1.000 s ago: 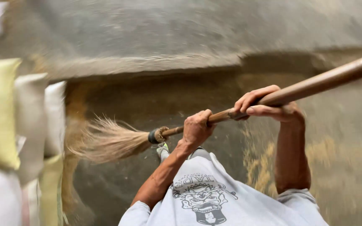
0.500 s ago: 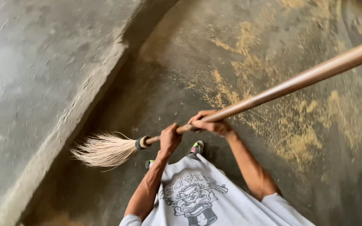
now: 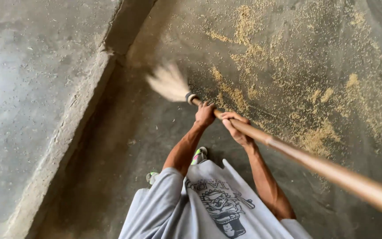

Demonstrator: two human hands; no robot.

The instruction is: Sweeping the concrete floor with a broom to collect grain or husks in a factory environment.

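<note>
Our left hand (image 3: 205, 114) and right hand (image 3: 237, 129) each close a full grip around the smooth wooden broom handle (image 3: 315, 164), arms stretched forward. The handle runs from lower right up-left to pale, blurred bristles (image 3: 169, 83) on the rough concrete floor (image 3: 111, 146), beside scattered yellow grain husks (image 3: 315, 97).

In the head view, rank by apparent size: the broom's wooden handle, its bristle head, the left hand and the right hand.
1. Wooden handle, largest; its near end is close to the camera, which inflates it.
2. Bristle head, blurred.
3. Left hand and right hand: they look alike, so no ranking.
</note>
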